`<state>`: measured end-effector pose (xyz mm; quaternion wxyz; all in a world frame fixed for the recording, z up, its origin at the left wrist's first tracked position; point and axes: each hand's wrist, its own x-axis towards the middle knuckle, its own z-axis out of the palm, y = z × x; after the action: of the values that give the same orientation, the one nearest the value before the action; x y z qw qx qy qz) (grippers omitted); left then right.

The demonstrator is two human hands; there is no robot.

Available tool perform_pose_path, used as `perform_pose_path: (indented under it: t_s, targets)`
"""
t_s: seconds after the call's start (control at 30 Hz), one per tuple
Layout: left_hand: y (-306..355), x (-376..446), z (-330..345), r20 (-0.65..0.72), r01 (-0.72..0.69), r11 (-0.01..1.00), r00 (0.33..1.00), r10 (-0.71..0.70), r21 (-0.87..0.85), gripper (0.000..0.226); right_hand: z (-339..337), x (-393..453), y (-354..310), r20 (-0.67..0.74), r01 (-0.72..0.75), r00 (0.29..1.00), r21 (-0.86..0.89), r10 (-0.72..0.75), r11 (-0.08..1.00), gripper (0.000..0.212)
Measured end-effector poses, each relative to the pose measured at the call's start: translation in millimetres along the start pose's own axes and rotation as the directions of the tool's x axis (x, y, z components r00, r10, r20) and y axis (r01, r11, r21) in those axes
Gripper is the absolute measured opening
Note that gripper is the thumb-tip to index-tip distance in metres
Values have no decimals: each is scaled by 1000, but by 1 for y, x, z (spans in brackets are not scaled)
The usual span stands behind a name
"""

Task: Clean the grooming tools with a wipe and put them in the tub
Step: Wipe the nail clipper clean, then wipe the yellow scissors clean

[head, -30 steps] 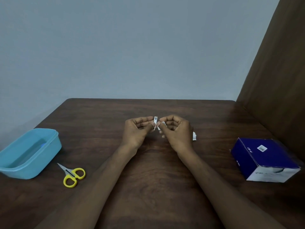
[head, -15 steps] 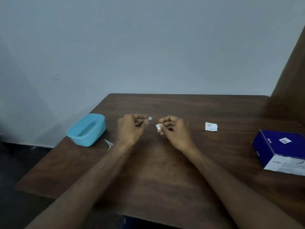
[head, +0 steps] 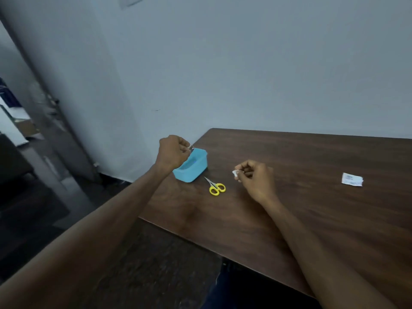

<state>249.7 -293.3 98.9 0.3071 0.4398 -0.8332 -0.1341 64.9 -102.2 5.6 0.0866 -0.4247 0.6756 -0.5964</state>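
Left hand point(head: 172, 153): nail clipper point(head: 191, 148) pinched over tub point(head: 192, 168); should be lowered inside before release.
Right hand point(head: 254, 178): wipe point(head: 235, 173) pinched.

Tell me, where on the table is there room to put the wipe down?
Bare wood lies between the right hand holding the wipe and the torn packet. It is crowded by the tub and scissors.

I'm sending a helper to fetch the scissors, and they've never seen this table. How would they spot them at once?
Find the blue tub at the left corner of the brown table. The scissors lie flat just right of it, apart from it. Their yellow handles are the only yellow thing there.
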Motion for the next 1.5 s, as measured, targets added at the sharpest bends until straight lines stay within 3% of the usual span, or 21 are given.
perform_pose_path:
  t_s: [0.13,0.3,0.47,0.67,0.8,0.9,0.97,1.07,1.23,1.5]
  targets:
    - [-19,24,-1,128,155,983,978,-167,98,27,-23,-4,12,-67,-10,998,-41,8,999,24]
    - [-22,34,20,192,112,968,969,-156,224,33,-38,-1,15,-128,-26,991,6,26,1000,21]
    - [-23,38,40,266,96,943,946,-187,319,35,-33,-4,16,-76,-18,997,-17,17,1000,23]
    - [-22,42,41,266,22,935,956,-123,353,33,-29,-3,16,-46,3,999,-6,-3,1000,26]
    - [-3,26,26,118,-109,955,990,79,277,19,-31,-3,16,-53,-5,999,3,5,1000,27]
    - [15,-11,26,125,-257,937,964,233,237,12,-32,-4,15,-57,-4,998,4,4,1000,27]
    - [22,-39,35,201,-263,942,954,222,210,12,-32,-5,16,-47,-2,999,-11,1,1000,26]
    - [29,-71,54,304,-244,940,938,167,237,31,-33,-6,15,-46,-4,999,-30,2,1000,27]
    - [42,-101,72,336,-231,907,936,107,352,55,-36,-6,15,-64,-10,998,-46,7,999,27]
    - [65,-92,93,349,-249,950,921,172,187,25,-46,0,20,-95,-44,995,-16,43,999,23]
